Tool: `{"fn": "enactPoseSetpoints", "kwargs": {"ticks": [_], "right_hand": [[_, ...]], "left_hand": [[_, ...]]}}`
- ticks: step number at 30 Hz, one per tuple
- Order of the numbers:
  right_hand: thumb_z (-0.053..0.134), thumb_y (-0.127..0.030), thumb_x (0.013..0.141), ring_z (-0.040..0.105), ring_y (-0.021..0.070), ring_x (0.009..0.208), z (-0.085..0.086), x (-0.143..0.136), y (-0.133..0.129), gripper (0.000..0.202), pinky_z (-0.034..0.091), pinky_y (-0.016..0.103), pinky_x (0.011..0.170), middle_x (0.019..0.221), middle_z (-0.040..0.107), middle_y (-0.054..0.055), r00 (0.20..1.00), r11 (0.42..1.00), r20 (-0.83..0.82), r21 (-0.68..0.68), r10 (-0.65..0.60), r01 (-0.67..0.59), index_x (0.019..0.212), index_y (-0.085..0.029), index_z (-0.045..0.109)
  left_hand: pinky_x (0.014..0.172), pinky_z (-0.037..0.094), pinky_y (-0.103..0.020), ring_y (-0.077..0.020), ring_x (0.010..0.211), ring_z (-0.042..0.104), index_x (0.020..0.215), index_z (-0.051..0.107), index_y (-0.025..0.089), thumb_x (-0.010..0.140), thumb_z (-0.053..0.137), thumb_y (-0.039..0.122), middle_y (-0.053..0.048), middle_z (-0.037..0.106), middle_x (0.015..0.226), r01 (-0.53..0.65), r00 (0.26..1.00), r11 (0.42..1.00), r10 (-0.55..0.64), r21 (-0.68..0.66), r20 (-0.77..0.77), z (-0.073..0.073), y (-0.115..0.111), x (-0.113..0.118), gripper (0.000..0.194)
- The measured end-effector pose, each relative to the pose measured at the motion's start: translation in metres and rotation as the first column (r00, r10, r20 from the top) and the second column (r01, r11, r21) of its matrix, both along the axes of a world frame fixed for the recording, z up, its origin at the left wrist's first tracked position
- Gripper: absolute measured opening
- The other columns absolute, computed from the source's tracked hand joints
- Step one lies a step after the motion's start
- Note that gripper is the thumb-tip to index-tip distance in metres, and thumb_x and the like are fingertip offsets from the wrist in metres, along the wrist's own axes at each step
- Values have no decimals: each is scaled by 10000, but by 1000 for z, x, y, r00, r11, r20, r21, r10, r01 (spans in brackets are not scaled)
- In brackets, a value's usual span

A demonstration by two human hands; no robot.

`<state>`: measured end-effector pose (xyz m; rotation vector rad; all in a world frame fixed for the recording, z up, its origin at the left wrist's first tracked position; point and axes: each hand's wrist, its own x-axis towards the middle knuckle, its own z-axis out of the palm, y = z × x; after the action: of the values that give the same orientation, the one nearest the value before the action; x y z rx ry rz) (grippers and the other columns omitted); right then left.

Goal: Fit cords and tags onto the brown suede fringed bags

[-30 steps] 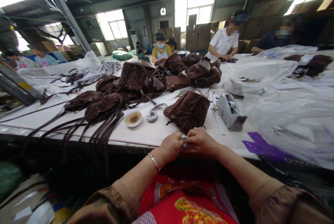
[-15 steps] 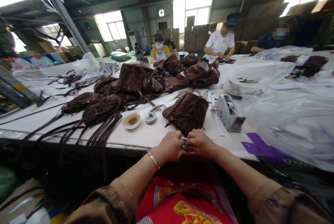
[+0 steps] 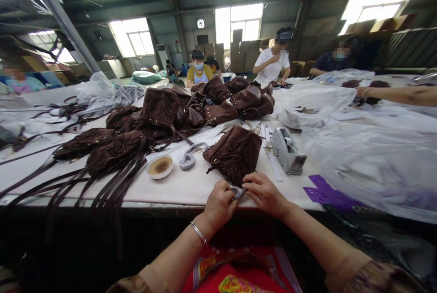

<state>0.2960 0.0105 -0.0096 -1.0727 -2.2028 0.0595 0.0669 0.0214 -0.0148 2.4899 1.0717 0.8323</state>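
Note:
Close to the table's front edge, my left hand (image 3: 218,203) is closed around a small grey coiled strip (image 3: 238,191). My right hand (image 3: 265,194) pinches the right end of this strip with thumb and fingertips. Just beyond both hands lies a dark brown fringed bag (image 3: 235,152), its fringe hanging toward me. To its left, a similar grey wrapped strip (image 3: 187,160) rests on the white table (image 3: 191,188). A white dish (image 3: 160,167) with yellowish-brown contents stands further left.
A pile of brown bags (image 3: 164,111) with long straps (image 3: 112,184) trails off the table at left. At right stand a grey tape dispenser (image 3: 287,152), purple tape (image 3: 327,193) and clear plastic bags (image 3: 368,156). Another person's arm (image 3: 403,95) reaches in from the right; co-workers sit opposite.
The view has shifted, so the table contents appear further left. My hands have parted slightly, and more of the grey strip shows between them. Another person's arm has entered at right.

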Motion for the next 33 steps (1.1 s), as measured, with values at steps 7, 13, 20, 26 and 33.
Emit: {"fn": "enactPoseSetpoints", "kwargs": {"ticks": [7, 13, 20, 26, 33], "right_hand": [[594, -309, 899, 619, 279, 1022, -3, 72, 16, 260, 469, 384, 932, 1026, 670, 162, 676, 652, 358, -207, -644, 730, 1030, -112, 703], [554, -270, 916, 681, 286, 935, -2, 64, 40, 270, 492, 359, 819, 1008, 685, 220, 567, 505, 485, -268, -665, 821, 945, -62, 724], [524, -70, 829, 703, 288, 917, 4, 70, 50, 237, 488, 341, 792, 948, 720, 245, 591, 503, 511, -316, -624, 805, 876, -50, 755], [516, -135, 839, 698, 206, 892, 4, 82, 33, 267, 463, 249, 794, 873, 756, 114, 662, 561, 493, -359, -564, 746, 817, -172, 779], [553, -347, 911, 626, 233, 1029, 7, 64, 31, 258, 446, 292, 862, 1080, 677, 118, 688, 656, 483, -269, -542, 705, 968, -180, 741]], "left_hand": [[751, 452, -322, -200, 861, 520, 690, 552, 179, 769, 643, 100, -61, 526, 873, -6, 998, 1000, 8, -25, 58, 2, 2, 3, 144], [755, 463, -331, -202, 860, 525, 714, 548, 185, 760, 628, 86, -67, 537, 900, -17, 997, 999, 21, -51, 78, 3, -1, 1, 135], [755, 468, -331, -196, 850, 538, 735, 549, 189, 759, 615, 73, -65, 541, 908, -7, 995, 998, 13, -60, 99, 2, -1, -1, 136], [762, 466, -330, -204, 869, 531, 730, 547, 193, 780, 617, 112, -68, 536, 916, -5, 996, 996, 12, -86, 91, -1, 0, -2, 118], [777, 468, -339, -206, 882, 526, 743, 543, 191, 794, 610, 127, -73, 535, 938, -3, 997, 996, 11, -93, 81, -3, 3, -2, 106]]}}
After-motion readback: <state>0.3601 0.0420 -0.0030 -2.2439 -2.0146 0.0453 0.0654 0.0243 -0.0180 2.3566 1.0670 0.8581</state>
